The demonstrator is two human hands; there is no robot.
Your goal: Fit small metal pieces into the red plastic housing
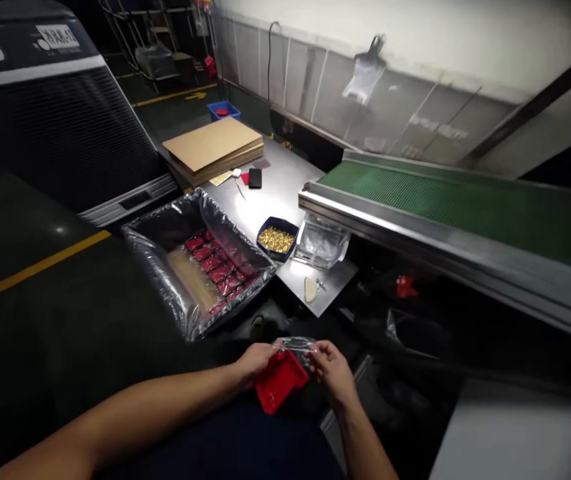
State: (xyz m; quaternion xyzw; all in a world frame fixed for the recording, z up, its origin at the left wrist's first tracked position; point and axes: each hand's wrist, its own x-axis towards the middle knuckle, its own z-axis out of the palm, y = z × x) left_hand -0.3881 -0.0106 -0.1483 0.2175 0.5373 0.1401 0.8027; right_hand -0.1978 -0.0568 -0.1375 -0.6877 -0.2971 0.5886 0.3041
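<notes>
Both hands work low in front of the person, over the lap. The left hand [254, 363] and the right hand [332, 370] each have their grip closed on one red flat piece [280, 381] and on the clear plastic bag [298, 347] at its upper end. The piece seems to be half inside the bag, so the step in hand is probably the bagging. The next move would call for holding the bag mouth open and pushing the piece in straight. On the counter [275, 190] stand a plastic-lined box [165, 230] with rows of bagged red pieces [218, 267] and a blue tray of brass parts [276, 239].
</notes>
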